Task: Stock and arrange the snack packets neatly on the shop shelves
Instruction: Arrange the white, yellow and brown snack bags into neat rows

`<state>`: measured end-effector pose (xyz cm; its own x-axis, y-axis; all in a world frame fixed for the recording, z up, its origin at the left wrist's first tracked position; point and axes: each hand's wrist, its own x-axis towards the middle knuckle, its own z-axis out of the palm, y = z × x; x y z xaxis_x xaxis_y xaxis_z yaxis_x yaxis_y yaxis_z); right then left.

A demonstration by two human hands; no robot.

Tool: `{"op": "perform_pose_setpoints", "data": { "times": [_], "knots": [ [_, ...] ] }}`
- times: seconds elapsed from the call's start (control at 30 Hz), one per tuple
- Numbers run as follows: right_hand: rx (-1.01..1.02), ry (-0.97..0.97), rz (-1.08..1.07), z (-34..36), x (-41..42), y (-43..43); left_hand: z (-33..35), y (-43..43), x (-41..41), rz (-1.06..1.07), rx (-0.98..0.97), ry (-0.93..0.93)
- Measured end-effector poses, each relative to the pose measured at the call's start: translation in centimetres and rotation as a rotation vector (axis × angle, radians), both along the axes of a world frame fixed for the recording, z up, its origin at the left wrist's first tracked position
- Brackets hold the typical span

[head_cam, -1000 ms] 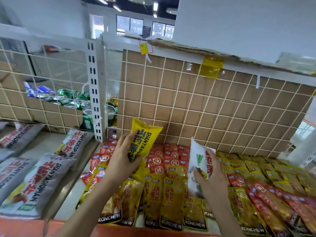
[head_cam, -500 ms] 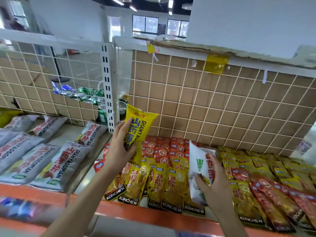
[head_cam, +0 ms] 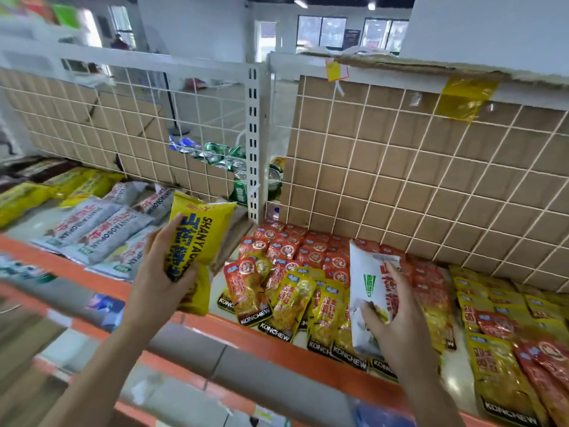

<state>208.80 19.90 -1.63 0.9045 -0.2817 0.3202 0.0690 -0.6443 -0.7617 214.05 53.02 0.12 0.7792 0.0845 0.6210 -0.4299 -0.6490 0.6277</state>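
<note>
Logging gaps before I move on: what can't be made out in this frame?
Head view:
- yellow packet: lower print covered by the left hand.
- white packet: lower half hidden behind the right hand.
- cans: brands too small, partly behind cardboard.
- lower-shelf goods: motion-blurred.
- rightmost Konchew packets: cut off by the frame edge.

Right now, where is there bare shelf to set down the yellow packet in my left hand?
A bare strip runs between the grey printed packets and the small red and yellow sachets. A pale patch lies between those grey packets and the far-left yellow bags. The sachet bay is crowded.
</note>
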Motion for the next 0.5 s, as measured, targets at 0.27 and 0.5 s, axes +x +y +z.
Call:
{"op": "perform_pose_setpoints", "data": {
  "times": [0.27,0.5],
  "knots": [
    [0.001,-0.020,0.101,0.4,0.4,5.6,-1.1,6.5,-4.9,0.185,-0.066,0.068],
    [0.040,-0.016,0.131,0.8,1.2,12.4,-2.4,14.5,-5.3,0.210,-0.095,0.076]
  ]
}}
